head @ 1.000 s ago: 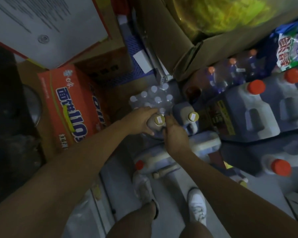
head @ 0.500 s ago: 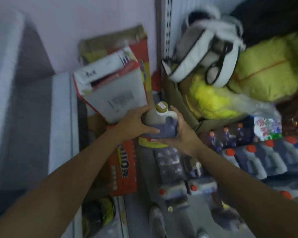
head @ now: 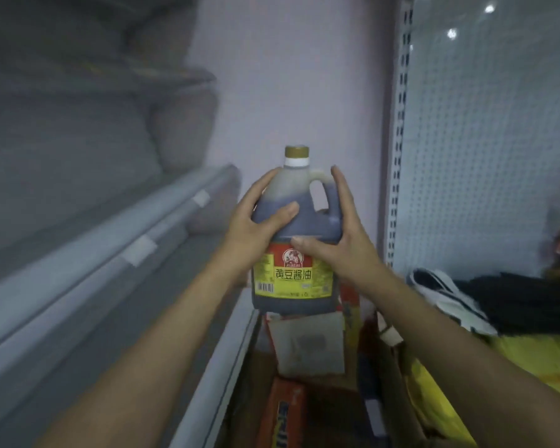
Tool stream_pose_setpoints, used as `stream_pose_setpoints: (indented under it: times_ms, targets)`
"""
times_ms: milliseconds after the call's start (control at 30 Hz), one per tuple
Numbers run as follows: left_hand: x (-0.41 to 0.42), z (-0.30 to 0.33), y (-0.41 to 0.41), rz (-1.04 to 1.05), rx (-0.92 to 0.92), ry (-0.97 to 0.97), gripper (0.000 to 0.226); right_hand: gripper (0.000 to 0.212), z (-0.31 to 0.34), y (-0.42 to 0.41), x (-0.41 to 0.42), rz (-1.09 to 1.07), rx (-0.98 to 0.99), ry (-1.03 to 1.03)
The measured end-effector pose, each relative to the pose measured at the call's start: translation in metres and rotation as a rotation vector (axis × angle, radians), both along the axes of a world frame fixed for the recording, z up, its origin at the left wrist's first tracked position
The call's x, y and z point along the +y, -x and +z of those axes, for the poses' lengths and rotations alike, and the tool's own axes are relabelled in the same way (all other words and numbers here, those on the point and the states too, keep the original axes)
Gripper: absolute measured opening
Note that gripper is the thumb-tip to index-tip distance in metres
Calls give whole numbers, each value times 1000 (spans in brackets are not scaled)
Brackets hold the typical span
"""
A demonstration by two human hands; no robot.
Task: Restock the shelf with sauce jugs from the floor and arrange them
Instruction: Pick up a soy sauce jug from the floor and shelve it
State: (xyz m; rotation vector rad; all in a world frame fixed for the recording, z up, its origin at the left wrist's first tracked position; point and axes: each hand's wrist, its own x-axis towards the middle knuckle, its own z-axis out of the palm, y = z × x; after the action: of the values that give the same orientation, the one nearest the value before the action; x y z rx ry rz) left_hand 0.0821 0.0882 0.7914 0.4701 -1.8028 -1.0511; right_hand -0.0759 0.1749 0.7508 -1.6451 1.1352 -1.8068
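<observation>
Two hands hold one sauce jug [head: 296, 253] upright in the air, in front of the pale wall and beside the shelf [head: 117, 253] on the left. The left hand [head: 256, 218] wraps its fingers around the jug's shoulder; the right hand [head: 340, 234] presses flat against the handle side, thumb across the red-and-yellow label. Cardboard boxes [head: 307, 344] sit below.

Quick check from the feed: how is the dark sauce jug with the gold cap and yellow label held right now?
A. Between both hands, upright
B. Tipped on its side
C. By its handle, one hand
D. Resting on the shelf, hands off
A: the left hand and right hand clasp opposite sides of the dark sauce jug, gold cap up, with its base in mid-air.
</observation>
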Motion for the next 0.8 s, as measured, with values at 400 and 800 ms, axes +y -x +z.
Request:
stream_pose_setpoints:
  times_ms: [400,800]
  targets:
    - [195,127,-284,558,187,84,60,94,141,-271,54,708,-11,165]
    - [382,110,-521,1110,185,102,53,91,118,-562,163,1247,-84,94]
